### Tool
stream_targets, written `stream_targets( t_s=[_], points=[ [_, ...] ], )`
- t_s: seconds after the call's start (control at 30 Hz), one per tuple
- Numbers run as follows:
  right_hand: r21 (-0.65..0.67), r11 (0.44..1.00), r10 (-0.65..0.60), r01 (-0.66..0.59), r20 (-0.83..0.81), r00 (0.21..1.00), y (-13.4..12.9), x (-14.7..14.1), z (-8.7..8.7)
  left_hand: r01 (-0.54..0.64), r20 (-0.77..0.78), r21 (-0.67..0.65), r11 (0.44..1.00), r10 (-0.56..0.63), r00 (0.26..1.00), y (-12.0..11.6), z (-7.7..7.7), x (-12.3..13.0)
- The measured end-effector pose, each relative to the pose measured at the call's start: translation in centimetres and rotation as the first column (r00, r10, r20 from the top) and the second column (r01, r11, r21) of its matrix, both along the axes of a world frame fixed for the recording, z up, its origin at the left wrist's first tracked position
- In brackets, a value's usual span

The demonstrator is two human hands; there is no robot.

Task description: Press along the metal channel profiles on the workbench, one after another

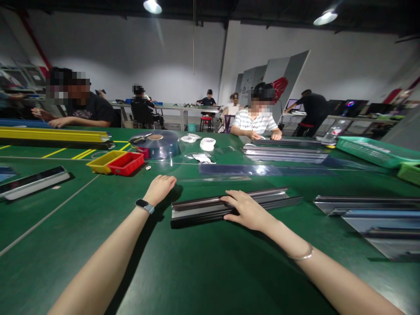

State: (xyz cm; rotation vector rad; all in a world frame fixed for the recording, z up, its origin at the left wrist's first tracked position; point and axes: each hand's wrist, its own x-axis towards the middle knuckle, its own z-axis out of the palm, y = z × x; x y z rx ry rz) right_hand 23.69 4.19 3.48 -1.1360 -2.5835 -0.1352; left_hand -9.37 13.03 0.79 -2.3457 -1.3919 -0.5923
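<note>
Two things meet the eye: the left hand (160,189), curled above the green desk (197,271) — fingertips hidden, so I cannot tell whether it is closed — then a long, glossy dark profile (198,212), pale inside its channel, with the right hand (246,209), fingers apart, laid across its middle.

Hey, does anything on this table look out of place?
Slightly: a small pale scrap lies loose just right of the red bin, outside it, so it looks stray.
</note>
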Motion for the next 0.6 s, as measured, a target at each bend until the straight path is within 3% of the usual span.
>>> stream_targets(
  t_s=[0.17, 0.33, 0.47, 0.6],
  points=[
    [0.112, 0.992, -0.052, 0.059, -0.067, 0.996, -0.3, 1.4, -2.4, -0.035, 0.009, 0.109, 0.993, 0.035, 0.999, -1.2, 3.7, 1.0],
    [0.173, 0.979, -0.058, 0.106, -0.26, 0.964, -0.9, 1.2, -1.8, 0.14, -0.139, 0.065, 0.988, -0.13, 0.982, -4.9, 7.5, 4.7],
    [0.301, 0.924, -0.122, 0.235, -0.351, 0.929, -1.3, 1.3, -0.7, 0.309, -0.249, -0.009, 0.951, -0.302, 0.92, -8.5, 7.0, 7.9],
    [0.321, 0.931, -0.11, 0.173, -0.205, 0.972, -2.2, 0.5, -0.2, 0.408, -0.279, -0.061, 0.911, -0.408, 0.869, -11.2, 4.4, 9.4]
  ],
)
